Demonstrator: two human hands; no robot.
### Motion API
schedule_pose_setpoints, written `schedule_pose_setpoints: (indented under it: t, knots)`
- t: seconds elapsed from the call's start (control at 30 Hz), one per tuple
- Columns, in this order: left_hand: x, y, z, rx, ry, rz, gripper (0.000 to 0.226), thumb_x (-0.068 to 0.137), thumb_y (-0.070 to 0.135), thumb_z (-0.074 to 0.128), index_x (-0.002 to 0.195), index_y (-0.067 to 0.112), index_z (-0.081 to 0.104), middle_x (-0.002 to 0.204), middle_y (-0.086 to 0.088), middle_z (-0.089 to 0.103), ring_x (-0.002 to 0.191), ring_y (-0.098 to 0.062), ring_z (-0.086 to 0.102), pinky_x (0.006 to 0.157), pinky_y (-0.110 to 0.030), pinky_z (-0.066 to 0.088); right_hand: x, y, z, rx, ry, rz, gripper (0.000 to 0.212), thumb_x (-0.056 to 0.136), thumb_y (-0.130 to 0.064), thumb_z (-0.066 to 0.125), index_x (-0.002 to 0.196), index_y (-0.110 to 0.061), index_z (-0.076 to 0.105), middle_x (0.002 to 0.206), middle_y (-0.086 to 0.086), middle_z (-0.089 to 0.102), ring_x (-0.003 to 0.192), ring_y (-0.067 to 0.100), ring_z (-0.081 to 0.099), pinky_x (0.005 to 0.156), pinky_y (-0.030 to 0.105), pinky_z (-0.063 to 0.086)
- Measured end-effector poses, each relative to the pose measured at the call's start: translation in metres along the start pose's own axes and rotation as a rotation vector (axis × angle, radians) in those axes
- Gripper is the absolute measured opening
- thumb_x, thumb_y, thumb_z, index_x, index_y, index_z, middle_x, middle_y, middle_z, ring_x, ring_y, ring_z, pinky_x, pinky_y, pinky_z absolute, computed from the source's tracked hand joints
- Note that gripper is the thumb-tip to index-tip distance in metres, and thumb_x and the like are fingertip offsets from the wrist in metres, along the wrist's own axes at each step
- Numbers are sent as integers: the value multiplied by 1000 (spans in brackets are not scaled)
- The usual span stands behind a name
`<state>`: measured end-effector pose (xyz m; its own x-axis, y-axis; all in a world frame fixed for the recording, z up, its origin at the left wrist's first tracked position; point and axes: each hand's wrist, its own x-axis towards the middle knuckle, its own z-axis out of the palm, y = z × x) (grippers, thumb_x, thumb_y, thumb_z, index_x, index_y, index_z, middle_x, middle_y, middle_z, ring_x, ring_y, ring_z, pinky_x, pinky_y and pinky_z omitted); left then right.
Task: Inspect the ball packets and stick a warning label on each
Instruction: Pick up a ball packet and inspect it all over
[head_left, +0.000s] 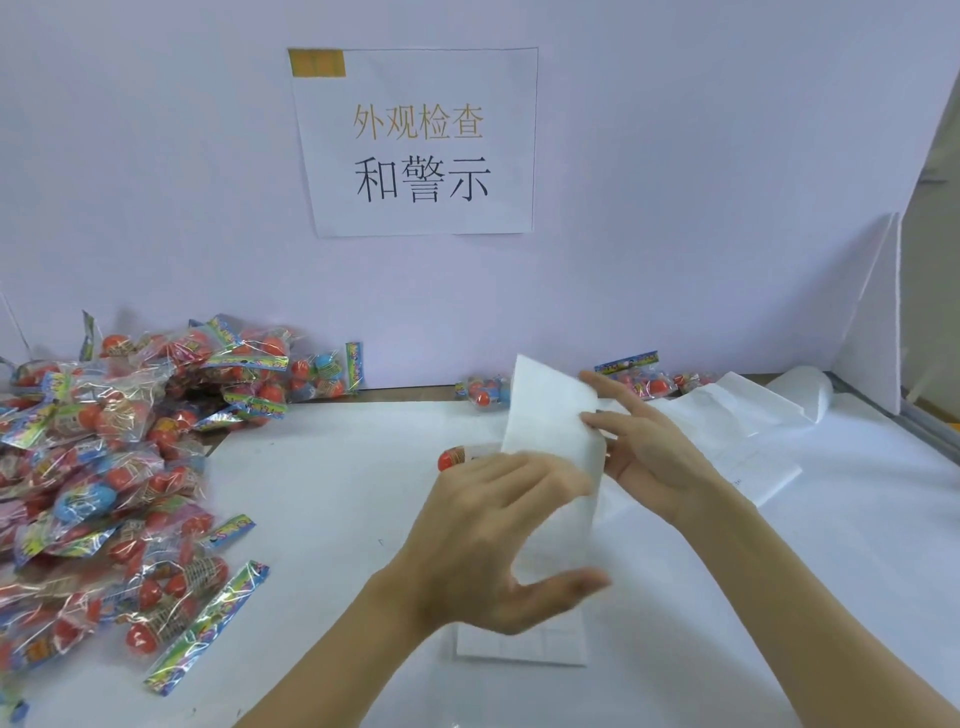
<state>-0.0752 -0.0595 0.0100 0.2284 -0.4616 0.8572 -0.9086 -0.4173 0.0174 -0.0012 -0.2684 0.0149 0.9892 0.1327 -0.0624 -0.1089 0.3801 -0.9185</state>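
Note:
A white label strip (549, 415) rises from the table in front of me, and its lower end with a grid of labels lies flat near me. My left hand (498, 535) grips the strip's middle, fingers on its far side and thumb spread below. Just beyond those fingers shows the red ball of one ball packet (451, 458), mostly hidden. My right hand (649, 452) pinches the strip's right edge between thumb and fingers, the index finger stretched up behind it. A big pile of ball packets (104, 467) in clear wrap fills the left of the table.
A few more packets (640, 379) lie along the back wall. Further white label sheet (737, 415) runs right to a curled roll (802, 389). A white foam panel (878, 322) stands at the right edge, and a paper sign (418, 145) hangs on the wall.

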Motion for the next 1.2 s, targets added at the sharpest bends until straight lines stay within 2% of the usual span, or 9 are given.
schedule_pose_setpoints:
  t: [0.17,0.27,0.37,0.47,0.63,0.7,0.8,0.93,1.2]
  knots:
    - [6,-20,-10,-409,339,-688,36,110,35,38,95,12,61,88,0,61,68,-27,54,62,-37,45,0,-10,-2,156,-10,-46,42,101,-2,56,139,-15,65,120,-1,72,89,14,70,72,26,59]
    - [-5,-51,-12,-393,-12,-1113,17,107,18,52,97,17,66,75,0,66,52,-21,54,50,-32,47,-1,-13,-5,214,-43,39,33,99,-7,58,130,-15,70,116,3,77,90,15,74,70,28,61]
    - [-22,-58,-8,-204,-540,-894,20,98,18,71,115,27,72,99,4,66,70,2,55,67,-12,46,-3,-17,-6,262,-68,152,37,82,-17,70,119,-12,73,86,2,71,62,11,69,53,23,57]
    - [-30,-60,0,8,-713,-561,43,96,8,69,135,27,66,129,4,57,122,-10,45,102,-20,38,-4,-20,-7,146,-93,217,38,87,-17,70,123,-6,74,85,4,69,58,9,65,51,21,56]
    - [-43,-70,-6,221,-932,-530,81,91,6,57,161,31,25,168,15,18,155,-7,9,114,-26,11,-13,-18,2,-253,-171,270,33,101,-1,58,128,-13,73,120,10,76,97,20,76,76,31,63]
    - [-46,-75,-3,295,-883,-592,70,96,7,55,158,25,28,168,10,18,157,-12,15,112,-26,15,-16,-13,9,-325,-185,293,36,100,3,59,132,-9,69,127,11,72,103,24,74,84,32,63]
    - [-48,-85,2,418,-698,-670,69,97,21,63,158,22,32,166,3,26,152,-20,26,108,-28,28,-23,-3,20,-524,-239,334,35,99,2,65,132,-10,66,102,10,75,79,17,73,65,26,61]
    - [-51,-95,5,473,-371,-764,62,82,65,75,121,18,66,117,-5,56,111,-29,52,91,-38,42,-26,14,32,-751,-252,238,34,96,-7,72,128,-15,65,87,7,68,68,14,68,58,22,55]
    - [-54,-97,5,548,-381,-928,60,90,73,59,129,28,65,106,2,55,103,-21,51,90,-33,37,-23,28,34,-1165,-429,91,30,93,-38,77,110,-19,62,71,-1,75,45,14,59,50,21,47]
